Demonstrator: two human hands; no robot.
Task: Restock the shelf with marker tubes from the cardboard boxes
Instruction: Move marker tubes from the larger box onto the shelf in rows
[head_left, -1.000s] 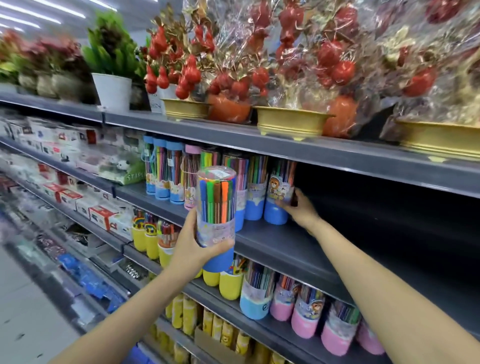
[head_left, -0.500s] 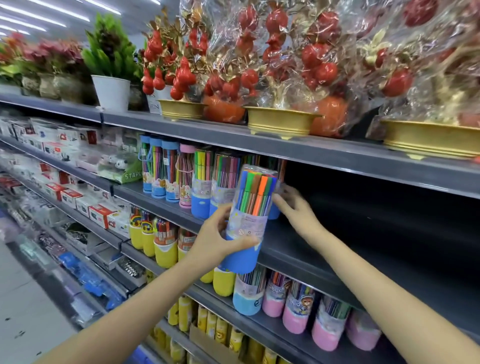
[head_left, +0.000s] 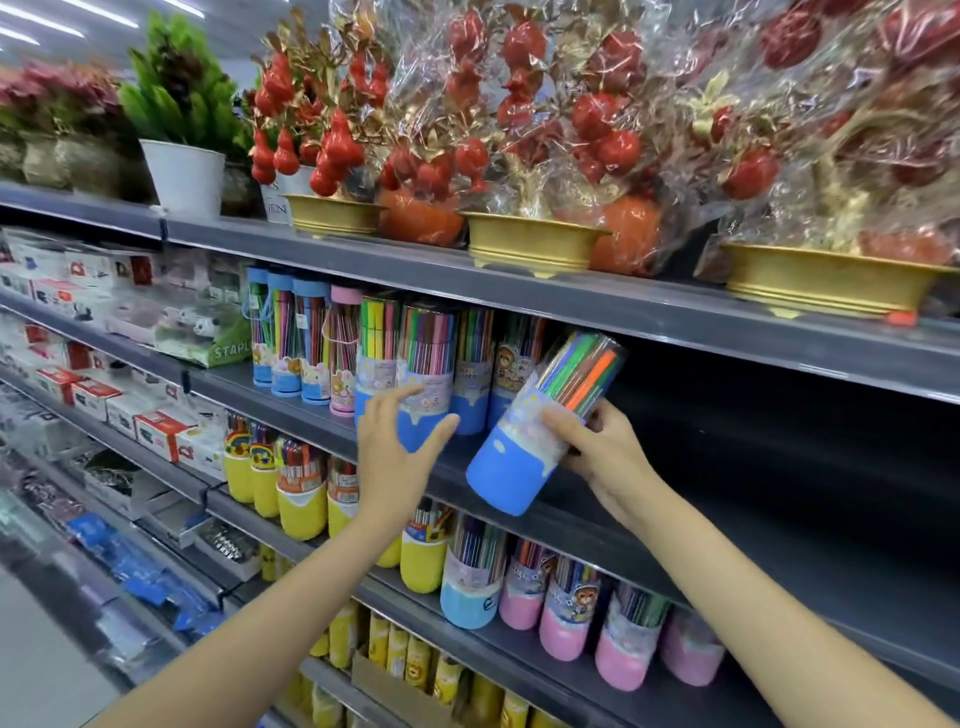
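Right hand (head_left: 605, 457) gripping a marker tube (head_left: 540, 431): fingers (head_left: 563, 422) curled over the clear upper part, thumb on the far side near the marker tips. Tube tilted, top leaning right and back under the upper shelf board, blue base (head_left: 501, 480) low and forward, just over the front edge of the shelf (head_left: 727, 499). Cannot tell if base touches the shelf.

Left hand (head_left: 392, 441) empty, fingers spread and loosely bent, palm toward the standing tubes, just in front of a blue-based tube (head_left: 423, 379) at the row's front. Cannot tell if touching it.

Row of tubes (head_left: 311, 343) standing upright on same shelf, left of the held one: blue-capped ones far left, one pink-capped, then blue-based open-top ones. Shelf right of the held tube dark and bare.

Shelf below: yellow-based tubes (head_left: 301, 493) at left, then a light blue tube (head_left: 470, 577), then pink-based tubes (head_left: 571, 613) to the right.

Lowest visible level: yellow packs (head_left: 395, 644) in a cardboard tray.

Top shelf: red fruit decorations in plastic wrap (head_left: 519, 130) sitting in gold bowls (head_left: 532, 247), green plant in a white pot (head_left: 184, 176) at left.

Far left shelves: small white and red boxes (head_left: 156, 428), blurred.
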